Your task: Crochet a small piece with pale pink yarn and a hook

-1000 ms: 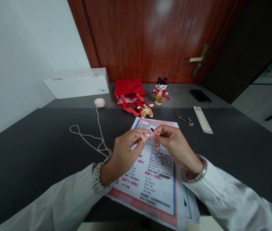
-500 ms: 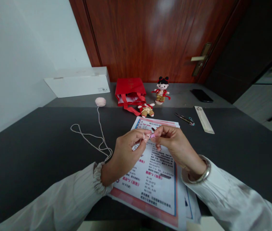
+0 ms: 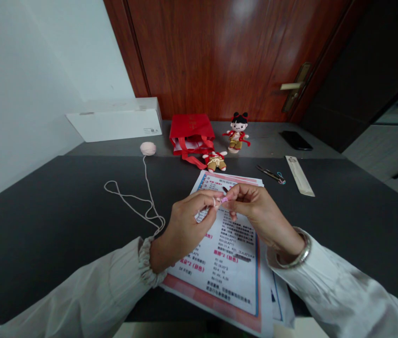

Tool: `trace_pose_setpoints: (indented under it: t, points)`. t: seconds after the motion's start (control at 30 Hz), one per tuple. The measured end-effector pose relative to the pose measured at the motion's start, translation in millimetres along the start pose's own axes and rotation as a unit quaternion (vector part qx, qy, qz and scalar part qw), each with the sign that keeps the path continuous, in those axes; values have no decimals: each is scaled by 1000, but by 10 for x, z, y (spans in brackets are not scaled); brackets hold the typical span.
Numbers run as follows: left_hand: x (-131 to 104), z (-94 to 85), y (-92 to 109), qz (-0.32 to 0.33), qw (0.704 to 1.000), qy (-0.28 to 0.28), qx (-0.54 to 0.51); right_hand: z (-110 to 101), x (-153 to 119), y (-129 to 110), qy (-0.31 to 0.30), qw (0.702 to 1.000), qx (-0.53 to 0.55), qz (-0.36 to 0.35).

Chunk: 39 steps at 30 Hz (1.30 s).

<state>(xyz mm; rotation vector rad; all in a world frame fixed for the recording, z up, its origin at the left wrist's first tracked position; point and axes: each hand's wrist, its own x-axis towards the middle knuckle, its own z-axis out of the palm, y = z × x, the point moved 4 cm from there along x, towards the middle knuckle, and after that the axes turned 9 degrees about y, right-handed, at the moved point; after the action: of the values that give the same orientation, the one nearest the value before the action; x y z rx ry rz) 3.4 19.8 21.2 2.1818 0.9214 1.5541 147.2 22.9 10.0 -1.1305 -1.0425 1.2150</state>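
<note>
The dark table (image 3: 61, 234) spreads out before me, with a white box (image 3: 114, 122) at its back left. Printed sheets (image 3: 232, 277) lie stacked under my hands, and a red bag (image 3: 192, 129) rests beyond them. My left hand (image 3: 188, 223) and right hand (image 3: 260, 213) meet above the upper part of the top page, fingertips close together. A black-haired doll (image 3: 236, 134) stands to the right of the bag. The ball of pale yarn (image 3: 148, 149) sits near the box, its strand running in loose loops to my left wrist. A turn of that yarn circles my left index finger, whose tip presses against the thumb. My right thumb and index finger pinch a small pink piece (image 3: 224, 200), right at the left fingertips; a dark tip (image 3: 225, 189) shows just above it.
</note>
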Motion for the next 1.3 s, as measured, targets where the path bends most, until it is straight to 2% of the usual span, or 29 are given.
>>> trace_pose_setpoints:
  t: [0.37, 0.83, 1.03, 1.3]
  points:
    - [-2, 10, -28, -46, 999, 7, -19, -14, 10, 16, -18, 1000, 3, 2]
    - [-24, 6, -1, -8, 1000, 12, -5, -6, -7, 0, -5, 1000, 8, 5]
    - [-6, -2, 4, -40, 999, 23, -14, 5, -18, -7, 1, 1000, 20, -2]
    - [-25, 27, -21, -127, 988, 35, -81, 13, -47, -4, 26, 999, 29, -5]
